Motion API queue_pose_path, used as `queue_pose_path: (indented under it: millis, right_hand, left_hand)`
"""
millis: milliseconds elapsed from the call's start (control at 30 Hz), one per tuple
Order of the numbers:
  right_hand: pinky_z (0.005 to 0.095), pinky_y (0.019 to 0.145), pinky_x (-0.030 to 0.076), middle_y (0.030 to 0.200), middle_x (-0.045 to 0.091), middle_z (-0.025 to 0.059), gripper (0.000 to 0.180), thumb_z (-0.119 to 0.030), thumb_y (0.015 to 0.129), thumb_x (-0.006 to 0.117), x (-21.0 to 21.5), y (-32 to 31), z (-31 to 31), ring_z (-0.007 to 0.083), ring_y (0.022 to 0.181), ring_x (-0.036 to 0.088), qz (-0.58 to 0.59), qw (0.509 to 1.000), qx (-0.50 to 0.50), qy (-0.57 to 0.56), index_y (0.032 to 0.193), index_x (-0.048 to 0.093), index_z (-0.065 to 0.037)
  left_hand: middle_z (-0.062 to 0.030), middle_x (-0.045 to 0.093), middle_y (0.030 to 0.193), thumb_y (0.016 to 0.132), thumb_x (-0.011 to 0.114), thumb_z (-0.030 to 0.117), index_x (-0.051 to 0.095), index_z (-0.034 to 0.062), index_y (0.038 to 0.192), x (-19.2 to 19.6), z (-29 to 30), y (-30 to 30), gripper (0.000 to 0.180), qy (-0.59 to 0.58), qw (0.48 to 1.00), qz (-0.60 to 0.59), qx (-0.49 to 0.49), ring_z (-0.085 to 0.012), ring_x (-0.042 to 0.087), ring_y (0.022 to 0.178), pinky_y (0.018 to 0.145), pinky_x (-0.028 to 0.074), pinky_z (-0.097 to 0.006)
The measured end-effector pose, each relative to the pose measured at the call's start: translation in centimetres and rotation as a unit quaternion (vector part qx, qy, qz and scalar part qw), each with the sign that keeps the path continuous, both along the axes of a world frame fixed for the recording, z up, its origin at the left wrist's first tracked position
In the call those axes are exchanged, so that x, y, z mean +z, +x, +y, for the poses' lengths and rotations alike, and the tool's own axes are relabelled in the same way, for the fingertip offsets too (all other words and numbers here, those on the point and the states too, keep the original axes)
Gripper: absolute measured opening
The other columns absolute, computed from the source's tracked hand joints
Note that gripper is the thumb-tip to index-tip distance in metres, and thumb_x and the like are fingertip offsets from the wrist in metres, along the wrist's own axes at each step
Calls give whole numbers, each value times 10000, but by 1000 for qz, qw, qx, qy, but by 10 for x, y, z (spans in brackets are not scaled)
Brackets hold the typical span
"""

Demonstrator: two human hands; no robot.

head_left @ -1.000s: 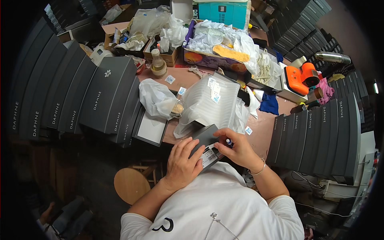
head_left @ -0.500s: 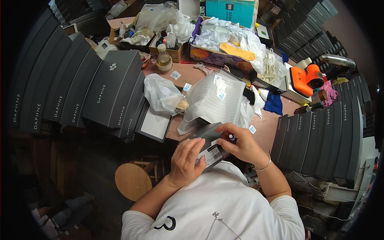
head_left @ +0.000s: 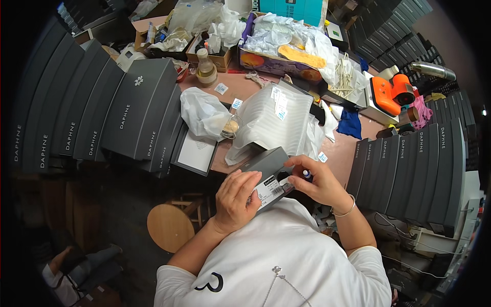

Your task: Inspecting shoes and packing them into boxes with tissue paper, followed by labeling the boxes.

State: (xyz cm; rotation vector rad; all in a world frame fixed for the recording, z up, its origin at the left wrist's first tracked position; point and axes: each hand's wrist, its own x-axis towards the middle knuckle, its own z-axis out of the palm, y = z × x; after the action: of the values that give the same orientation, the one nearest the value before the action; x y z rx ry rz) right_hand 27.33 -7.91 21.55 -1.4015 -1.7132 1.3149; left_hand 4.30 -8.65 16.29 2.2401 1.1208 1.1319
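A dark grey shoe box (head_left: 263, 162) rests tilted against my front at the table's near edge. On its end facing me is a white printed label (head_left: 270, 190) with a barcode. My left hand (head_left: 236, 198) grips the label end, fingers laid together along it. At the box's right corner, beside a dark round hole, my right hand (head_left: 322, 180) has thumb and index finger close to a small white piece (head_left: 285, 181). A dark pen-like stick with a pale end (head_left: 307, 174) is tucked in that same hand. Whether the fingertips pinch the white piece is unclear.
White foam sheets (head_left: 271, 120) and a white plastic bag (head_left: 204, 112) lie beyond the box. Stacked shoe boxes stand left (head_left: 135, 112) and right (head_left: 409, 174). A glass bottle (head_left: 206, 69) and an orange device (head_left: 386, 94) sit farther back. A round stool (head_left: 170, 227) is lower left.
My right hand has shifted slightly right, uncovering the dark round hole in the box end. More of the box and its label shows. My left hand stays on the box.
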Motion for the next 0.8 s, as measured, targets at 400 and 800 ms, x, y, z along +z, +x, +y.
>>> queue_pose_path:
  millis: [400, 800]
  right_hand:
    - [266, 554, 478, 745, 581, 74, 303, -55, 832, 651, -4, -8, 4, 127, 591, 558, -45, 999, 25, 16, 1120, 567, -15]
    - [322, 608, 490, 756, 606, 123, 312, -59, 819, 634, 1, -21, 24, 224, 633, 601, -66, 996, 43, 44, 1122, 564, -25]
  left_hand:
    - [-103, 556, 1143, 688, 665, 22, 655, 65, 1064, 10, 1, 0, 379, -3, 990, 117, -72, -286, 521, 1076, 970, 420, -452]
    - [-98, 518, 1172, 697, 670, 47, 624, 53, 1129, 9, 3, 0, 435, -35, 992, 99, -62, -286, 502, 1079, 901, 419, -420]
